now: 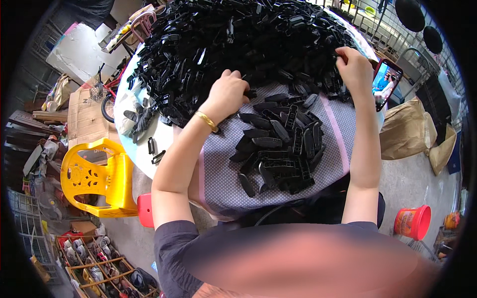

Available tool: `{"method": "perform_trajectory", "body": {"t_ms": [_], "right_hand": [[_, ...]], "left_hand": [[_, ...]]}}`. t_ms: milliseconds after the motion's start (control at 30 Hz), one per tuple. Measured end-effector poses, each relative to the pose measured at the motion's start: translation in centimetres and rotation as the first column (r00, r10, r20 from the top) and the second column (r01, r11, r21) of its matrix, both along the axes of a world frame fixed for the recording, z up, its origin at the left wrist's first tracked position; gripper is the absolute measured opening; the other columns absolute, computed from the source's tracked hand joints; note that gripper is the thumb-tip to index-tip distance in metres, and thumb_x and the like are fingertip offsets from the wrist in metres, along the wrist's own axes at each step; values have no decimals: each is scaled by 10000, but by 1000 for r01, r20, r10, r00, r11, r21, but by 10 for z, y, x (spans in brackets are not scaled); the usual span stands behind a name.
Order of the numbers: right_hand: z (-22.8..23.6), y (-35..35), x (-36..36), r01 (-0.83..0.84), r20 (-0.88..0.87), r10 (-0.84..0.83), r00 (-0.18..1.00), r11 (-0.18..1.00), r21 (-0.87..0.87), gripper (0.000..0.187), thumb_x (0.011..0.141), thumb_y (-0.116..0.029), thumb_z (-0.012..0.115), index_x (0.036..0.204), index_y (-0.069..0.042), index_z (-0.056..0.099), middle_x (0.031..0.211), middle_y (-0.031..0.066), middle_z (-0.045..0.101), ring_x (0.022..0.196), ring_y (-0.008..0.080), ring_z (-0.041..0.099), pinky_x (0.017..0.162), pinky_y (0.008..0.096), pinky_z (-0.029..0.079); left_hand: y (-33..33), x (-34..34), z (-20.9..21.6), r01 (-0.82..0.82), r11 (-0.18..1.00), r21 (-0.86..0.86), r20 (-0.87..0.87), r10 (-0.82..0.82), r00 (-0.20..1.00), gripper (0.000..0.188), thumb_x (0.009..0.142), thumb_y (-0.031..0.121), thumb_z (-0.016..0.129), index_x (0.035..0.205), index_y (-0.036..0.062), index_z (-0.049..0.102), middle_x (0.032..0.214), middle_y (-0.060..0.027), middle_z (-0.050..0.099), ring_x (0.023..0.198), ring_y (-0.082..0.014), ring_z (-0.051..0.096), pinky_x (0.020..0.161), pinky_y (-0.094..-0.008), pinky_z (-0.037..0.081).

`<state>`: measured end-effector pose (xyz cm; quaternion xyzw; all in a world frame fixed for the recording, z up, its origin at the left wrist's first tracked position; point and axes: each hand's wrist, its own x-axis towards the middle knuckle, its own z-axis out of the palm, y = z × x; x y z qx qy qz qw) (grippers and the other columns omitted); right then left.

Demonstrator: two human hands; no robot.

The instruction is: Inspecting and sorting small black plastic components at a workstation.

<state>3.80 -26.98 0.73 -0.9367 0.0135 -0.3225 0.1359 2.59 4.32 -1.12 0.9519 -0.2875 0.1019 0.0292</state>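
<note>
A large heap of black plastic clip-like pieces (258,47) covers the far part of the round table. My left hand (228,93), with a gold bracelet (206,121) at the wrist, is at the heap's near edge. Its fingers are curled, and a black plastic piece (251,93) shows between thumb and fingertips. At the heap's right edge, my right hand (355,69) has its fingers bent together in a pinch; what is in them is lost against the dark pieces. Between my forearms, a smaller pile of similar black pieces (285,144) lies on the dotted cloth (223,171).
A phone (386,84) with a lit screen stands beside my right wrist. Dark gloves (141,119) and two loose pieces lie at the table's left. A yellow plastic chair (99,181), a red bucket (413,222), brown paper bags (405,131) and a shoe rack (102,270) surround the table.
</note>
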Motion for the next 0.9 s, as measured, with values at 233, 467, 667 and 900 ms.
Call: {"method": "perform_trajectory", "body": {"t_ms": [233, 467, 667, 900], "right_hand": [[-14, 60, -16, -656, -83, 767, 637, 595, 464, 193, 733, 3, 557, 916, 4, 617, 828, 54, 620, 756, 103, 585, 701, 233, 480], [-45, 83, -6, -565, -165, 867, 470, 439, 699, 273, 736, 7, 589, 1008, 18, 568, 912, 39, 603, 843, 89, 564, 766, 229, 465], [-55, 93, -6, -703, 18, 863, 505, 400, 588, 359, 820, 13, 534, 1179, 4, 529, 943, 81, 606, 825, 97, 583, 753, 232, 476], [-27, 89, -24, -575, 58, 842, 537, 315, 755, 398, 910, -15, 437, 1306, -13, 389, 927, 72, 628, 788, 93, 595, 693, 219, 495]], "left_hand": [[-15, -9, 0, 112, 979, -168, 83, -100, 992, 262, 648, 119, 730, 847, 32, 584, 886, -98, 587, 883, -275, 546, 728, -361, 473], [-19, -2, -1, -63, 742, -667, -334, -223, 916, 340, 722, 49, 712, 1025, -2, 565, 894, -81, 601, 822, -165, 592, 746, -275, 484], [-21, 4, -13, -370, 263, -891, -451, -420, 787, 360, 754, 11, 688, 1086, -30, 557, 982, -85, 609, 863, -135, 587, 804, -242, 479], [-22, 1, -9, -325, 113, -939, -334, -530, 779, 311, 767, -27, 663, 1075, 5, 629, 909, -33, 631, 831, -74, 567, 766, -201, 480]]}}
